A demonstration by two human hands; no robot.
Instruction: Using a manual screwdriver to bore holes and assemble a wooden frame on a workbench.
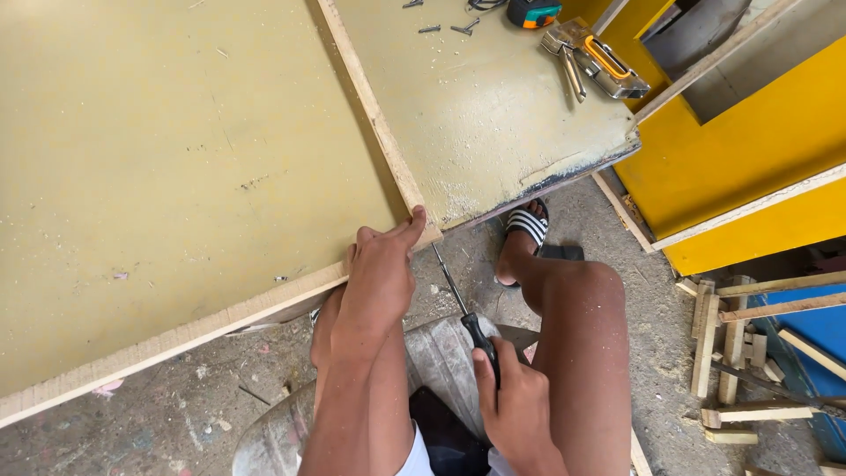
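Left hand pressed against the corner of a pale raw-wood frame strip edging a large olive-painted flat board — thumb up along the corner, fingers curled onto the strip. Right hand clenched round the black handle of a long slim steel-shafted screwdriver, shaft angled up to the underside of that same corner, tip hidden just below the wood. Board paint scuffed and speckled, the strip bare and unpainted. Second strip running up from the corner; beyond it a worn olive panel with chipped dark edge, carrying a metal staple gun with orange grip. Open dusty concrete floor below the board — bare knee and striped sandal close right, yellow boards beyond.
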